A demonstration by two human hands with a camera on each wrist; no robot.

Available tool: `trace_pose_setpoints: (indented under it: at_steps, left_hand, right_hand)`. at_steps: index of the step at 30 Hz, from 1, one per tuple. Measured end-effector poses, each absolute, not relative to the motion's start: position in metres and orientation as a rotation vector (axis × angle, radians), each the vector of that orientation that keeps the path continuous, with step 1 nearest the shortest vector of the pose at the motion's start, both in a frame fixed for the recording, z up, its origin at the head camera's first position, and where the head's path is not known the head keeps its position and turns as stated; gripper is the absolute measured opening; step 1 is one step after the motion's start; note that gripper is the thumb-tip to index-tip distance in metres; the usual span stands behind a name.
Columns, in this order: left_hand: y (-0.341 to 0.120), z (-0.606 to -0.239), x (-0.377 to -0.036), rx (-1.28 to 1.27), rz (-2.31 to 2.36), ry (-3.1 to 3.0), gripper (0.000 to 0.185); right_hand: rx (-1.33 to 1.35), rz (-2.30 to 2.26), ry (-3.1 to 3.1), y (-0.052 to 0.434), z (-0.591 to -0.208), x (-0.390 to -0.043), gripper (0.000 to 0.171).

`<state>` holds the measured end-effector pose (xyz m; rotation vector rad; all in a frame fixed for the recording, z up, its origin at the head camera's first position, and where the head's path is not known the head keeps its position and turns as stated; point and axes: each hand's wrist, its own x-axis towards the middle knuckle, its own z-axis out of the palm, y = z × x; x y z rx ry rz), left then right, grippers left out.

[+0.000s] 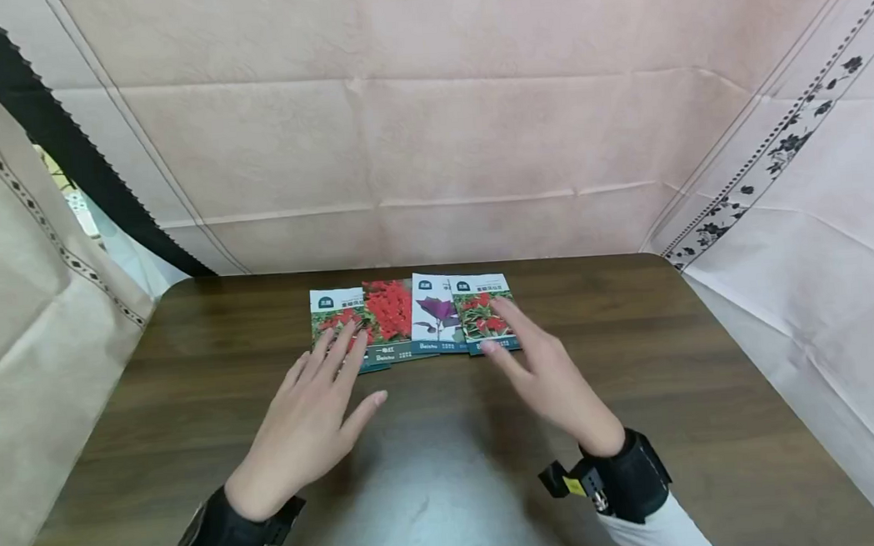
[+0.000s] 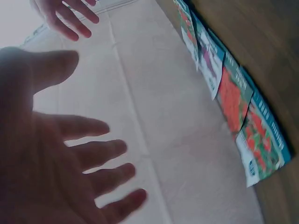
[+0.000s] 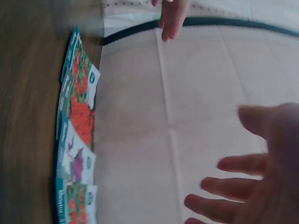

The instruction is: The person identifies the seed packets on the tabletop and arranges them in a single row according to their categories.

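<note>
- The head view alone shows the whole layout: four seed packets in an overlapping row near the far edge of the dark wooden tabletop (image 1: 189, 388), with pink cloth hung behind and at both sides
- From left to right lie the leftmost packet (image 1: 334, 317), the red-flower packet (image 1: 389, 313), the purple-leaf packet (image 1: 434, 315) and the rightmost packet (image 1: 485, 316)
- The left hand (image 1: 314, 414) is spread wide, fingers straight, holding nothing; its fingertips lie over the near edge of the leftmost packet, though I cannot tell whether they touch it
- The right hand (image 1: 540, 363) is likewise wide and holds nothing, its fingers reaching over the rightmost packet's near right corner
- The left wrist view shows the left palm from below, blurred, with the packet row edge-on along the tabletop; it also catches the other hand's fingers at the top
- The right wrist view shows the same row from the opposite end, the packets lapping one over the next
- Bare tabletop lies open in front of the row, between the wrists and toward both side edges; behind the packets only a narrow strip is left before the cloth
</note>
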<state>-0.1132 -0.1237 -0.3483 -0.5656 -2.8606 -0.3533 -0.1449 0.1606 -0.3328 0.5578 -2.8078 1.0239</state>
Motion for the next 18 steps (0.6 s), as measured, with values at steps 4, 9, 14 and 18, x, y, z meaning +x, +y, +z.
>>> trace_pose_setpoints:
  at_steps: [4,9,14,18]
  left_hand:
    - [-0.117,-0.357,-0.134,-0.634,-0.587,-2.792,0.071]
    - [-0.101,-0.372,-0.162,-0.653,-0.928,-2.754,0.062]
    - [-0.080,-0.387,-0.190,-0.559,-1.306,-2.730,0.055]
    - [-0.062,-0.401,-0.209,-0.452,-1.523,-2.683,0.051]
  right_hand:
    - [0.386,1.292,-2.676,0.172,-0.340,-0.169,0.050]
    - [0.174,1.498,-2.603,0.183,-0.354,-0.195,0.046]
    - [0.070,1.599,-2.576,0.190,-0.368,-0.215,0.045]
    - [-0.059,1.713,-2.558,0.193,-0.378,-0.229,0.045]
